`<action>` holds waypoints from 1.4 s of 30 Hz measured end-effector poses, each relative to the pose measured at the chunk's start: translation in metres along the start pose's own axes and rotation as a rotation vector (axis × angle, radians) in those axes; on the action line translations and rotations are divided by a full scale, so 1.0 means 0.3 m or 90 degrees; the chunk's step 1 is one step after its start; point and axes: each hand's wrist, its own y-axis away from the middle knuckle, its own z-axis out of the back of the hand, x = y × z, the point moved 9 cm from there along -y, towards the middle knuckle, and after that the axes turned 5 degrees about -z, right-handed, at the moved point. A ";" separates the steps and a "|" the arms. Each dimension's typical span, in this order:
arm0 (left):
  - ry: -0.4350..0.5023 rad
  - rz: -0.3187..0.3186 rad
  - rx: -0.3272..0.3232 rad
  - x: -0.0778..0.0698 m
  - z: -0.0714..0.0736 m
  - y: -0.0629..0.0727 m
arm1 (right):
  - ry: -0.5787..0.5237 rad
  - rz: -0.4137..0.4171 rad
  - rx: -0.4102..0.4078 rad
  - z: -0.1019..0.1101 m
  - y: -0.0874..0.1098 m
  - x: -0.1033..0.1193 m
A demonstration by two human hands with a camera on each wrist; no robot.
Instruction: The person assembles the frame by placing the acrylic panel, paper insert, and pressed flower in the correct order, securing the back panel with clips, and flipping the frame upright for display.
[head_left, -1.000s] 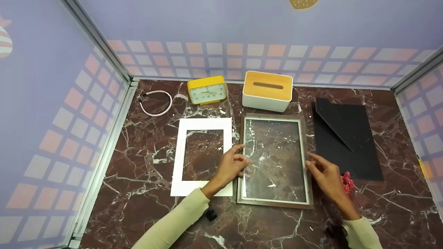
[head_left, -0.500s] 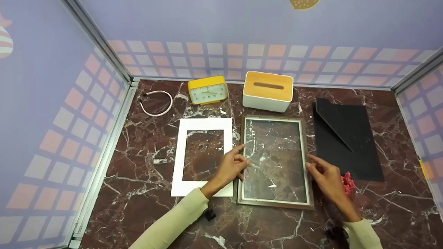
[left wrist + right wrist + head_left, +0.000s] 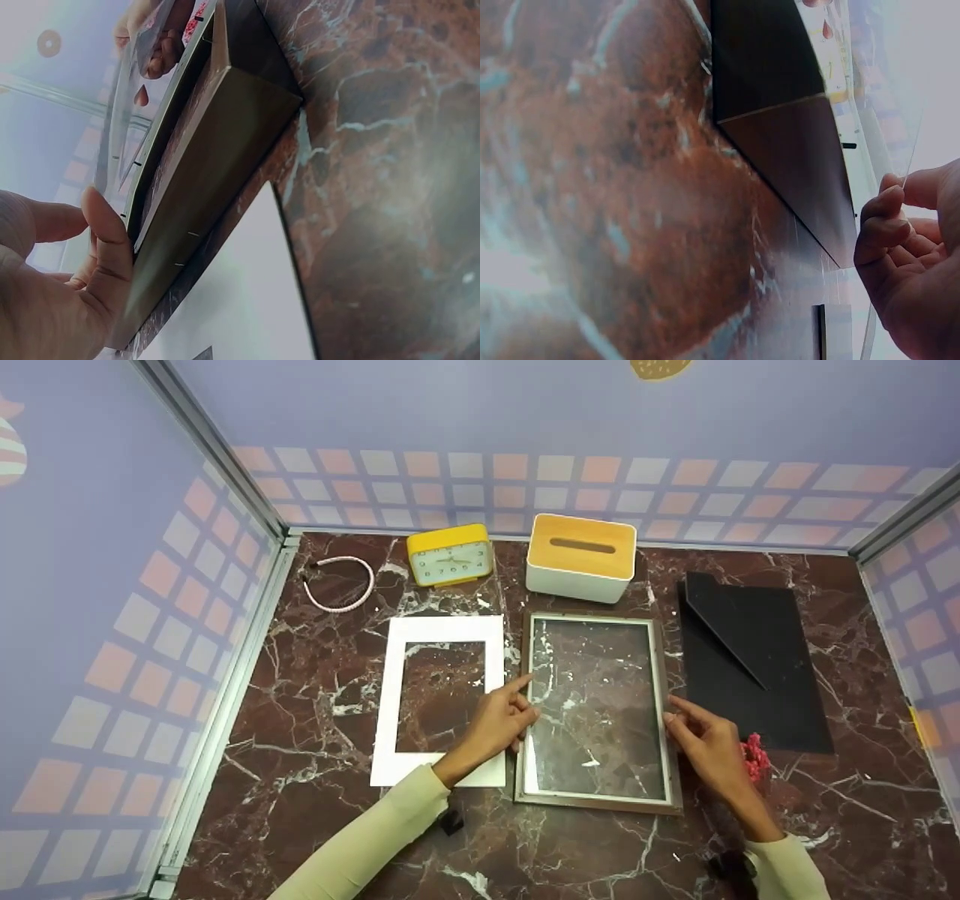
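A picture frame [image 3: 600,804] lies back side up on the marble table, its opening facing me. Over it is a thin clear sheet [image 3: 120,112], held by its two long sides. My left hand [image 3: 499,720] pinches the left edge between thumb and fingers. At the right edge my right hand [image 3: 705,739] pinches the sheet, whose thin edge shows between thumb and fingertips in the right wrist view. Both hands stay right at the frame's sides. A white mat board [image 3: 387,705] with a cut-out window lies flat to the left, partly under my left forearm in the head view.
A black frame backing [image 3: 765,720] with a fold-out stand lies at right, a pink-red bunch [image 3: 754,757] by its lower corner. Behind stand a yellow alarm clock [image 3: 450,555] and a tissue box [image 3: 581,559]; a headband [image 3: 367,581] lies back left. Walls enclose the table.
Both hands stay nearly in place at the frame's sides. The fingers of my left hand shift slightly, and the reflection on the clear sheet changes.
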 end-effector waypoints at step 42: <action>-0.215 0.024 0.075 -0.007 0.026 -0.049 | 0.122 0.008 0.064 -0.013 -0.062 -0.114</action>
